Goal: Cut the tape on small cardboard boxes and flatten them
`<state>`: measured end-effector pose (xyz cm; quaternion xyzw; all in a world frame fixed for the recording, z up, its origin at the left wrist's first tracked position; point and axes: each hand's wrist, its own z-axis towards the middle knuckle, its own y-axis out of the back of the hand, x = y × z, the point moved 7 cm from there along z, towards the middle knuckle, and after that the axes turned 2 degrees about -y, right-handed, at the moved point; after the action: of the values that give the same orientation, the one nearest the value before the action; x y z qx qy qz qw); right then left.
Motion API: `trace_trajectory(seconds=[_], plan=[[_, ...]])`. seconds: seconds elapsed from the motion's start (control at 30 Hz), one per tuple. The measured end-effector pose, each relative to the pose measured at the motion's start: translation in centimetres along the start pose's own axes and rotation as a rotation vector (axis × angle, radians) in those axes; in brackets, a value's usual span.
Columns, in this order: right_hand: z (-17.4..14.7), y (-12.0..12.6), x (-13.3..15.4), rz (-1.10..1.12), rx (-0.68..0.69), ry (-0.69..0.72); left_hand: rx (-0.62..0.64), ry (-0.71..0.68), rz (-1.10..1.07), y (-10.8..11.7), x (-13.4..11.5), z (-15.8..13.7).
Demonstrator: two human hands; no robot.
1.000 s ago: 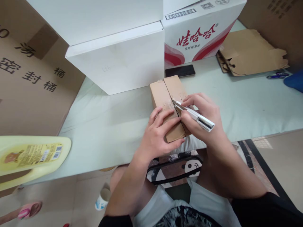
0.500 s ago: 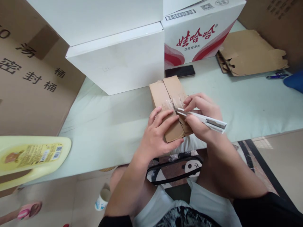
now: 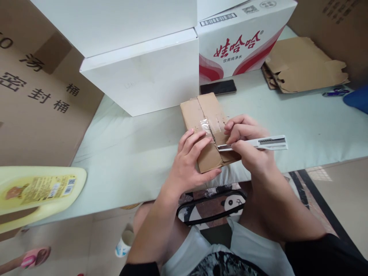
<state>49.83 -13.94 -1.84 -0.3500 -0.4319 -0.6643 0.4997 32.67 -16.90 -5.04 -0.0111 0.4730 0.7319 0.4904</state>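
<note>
A small brown cardboard box (image 3: 204,107) lies at the front edge of the table, its lid flaps meeting in a lengthwise seam with clear tape across it. My left hand (image 3: 186,163) grips the box, fingers on the left flap and thumb along the near edge. In my right hand (image 3: 257,159) is a white utility knife (image 3: 273,142), pinched near its front end. The knife tip touches the seam at the near part of the lid. My right fingertips hover close to the lid's right edge; whether they touch it I cannot tell.
White boxes (image 3: 143,78) and a red-lettered carton (image 3: 238,53) stand behind. A black phone (image 3: 218,87) lies before the carton. Flattened cardboard (image 3: 307,67) is at back right, a yellow bottle (image 3: 79,176) at left. A paper cup (image 3: 123,245) stands on the floor.
The knife tip has moved down the seam toward me, and the knife's rear end has swung up and right. My left fingers have shifted slightly left.
</note>
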Motion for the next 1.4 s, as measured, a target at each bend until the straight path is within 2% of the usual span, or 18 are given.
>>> trace_trajectory(seconds=[0.17, 0.23, 0.37, 0.53, 0.6, 0.7, 0.8, 0.93, 1.1, 1.17, 1.3, 1.4], plan=[[-0.1, 0.2, -0.7, 0.111, -0.029, -0.041, -0.101, -0.027, -0.045, 1.0, 1.1, -0.2], [0.0, 0.4, -1.3, 0.211, -0.049, -0.065, -0.169, 0.005, -0.084, 1.7, 1.8, -0.4], [0.4, 1.5, -2.3, 0.351, -0.128, -0.056, -0.396, 0.194, -0.167, 3.7, 4.1, -1.3], [0.6, 3.5, -2.9, 0.42, -0.388, 0.0, -0.712, 0.473, -0.102, 6.4, 8.0, -3.5], [0.6, 3.7, -3.1, 0.399, -0.437, -0.013, -0.802, 0.559, -0.201, 7.0, 9.8, -4.2], [0.7, 3.3, -3.2, 0.33, -0.413, -0.022, -0.896, 0.616, -0.405, 7.5, 11.7, -4.8], [0.6, 3.3, -3.7, 0.233, -0.373, -0.044, -0.918, 0.595, -0.433, 8.3, 11.9, -4.6], [0.5, 3.2, -4.4, 0.099, -0.261, -0.058, -0.913, 0.536, -0.42, 9.4, 10.5, -4.2], [0.2, 2.0, -3.8, 0.127, -0.021, -0.021, -0.925, 0.456, -0.523, 9.4, 8.8, -3.9], [0.1, 1.7, -3.2, 0.154, 0.031, 0.006, -0.955, 0.416, -0.575, 9.4, 8.6, -3.9], [-0.1, 1.8, -2.4, 0.214, 0.044, 0.089, -0.975, 0.243, -0.482, 10.5, 7.5, -3.7], [-0.3, 1.7, -2.2, 0.197, 0.118, 0.116, -0.961, 0.086, -0.378, 11.8, 5.8, -3.2]])
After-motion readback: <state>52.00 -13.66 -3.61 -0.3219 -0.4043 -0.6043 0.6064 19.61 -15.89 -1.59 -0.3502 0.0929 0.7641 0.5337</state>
